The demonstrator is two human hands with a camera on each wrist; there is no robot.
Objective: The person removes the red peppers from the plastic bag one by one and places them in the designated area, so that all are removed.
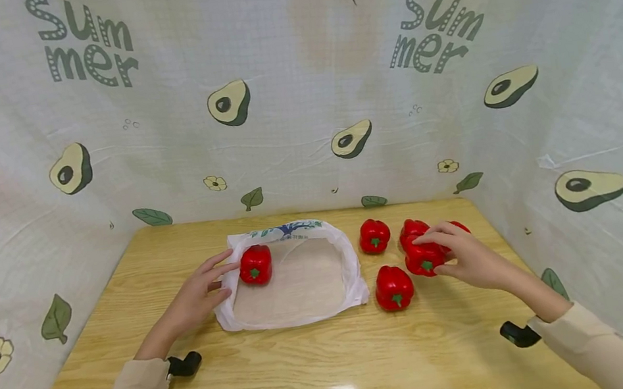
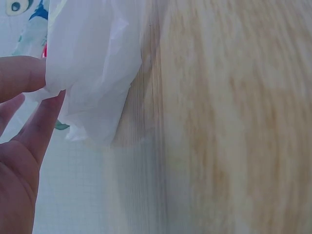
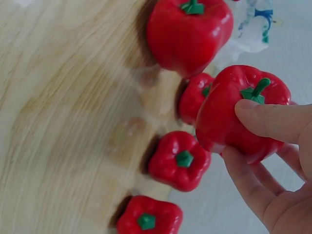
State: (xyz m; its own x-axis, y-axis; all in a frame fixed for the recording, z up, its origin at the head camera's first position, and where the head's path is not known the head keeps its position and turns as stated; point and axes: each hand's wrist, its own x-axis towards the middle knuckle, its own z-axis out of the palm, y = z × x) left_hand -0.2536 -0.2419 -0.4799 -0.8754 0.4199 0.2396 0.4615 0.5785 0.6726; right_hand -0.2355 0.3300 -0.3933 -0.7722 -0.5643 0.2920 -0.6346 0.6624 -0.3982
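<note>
A white plastic bag (image 1: 354,281) lies with its mouth spread wide and a red bell pepper (image 1: 256,265) at the left inside it. At the bag's left rim, my left hand (image 1: 200,296) pinches the plastic (image 2: 97,63) between thumb and fingers. My right hand (image 1: 466,256) grips another red bell pepper (image 3: 224,117), thumb beside its green stem and fingers curled beneath. The held pepper appears lifted above the table in the right wrist view. More red peppers stand around it, including a near one (image 1: 394,288) and a far one (image 1: 374,236).
The wooden table (image 1: 289,377) carries everything. Behind the right hand, further peppers (image 1: 412,231) are partly hidden. A pale curtain (image 1: 297,176) printed with avocados and leaves hangs at the back and both sides.
</note>
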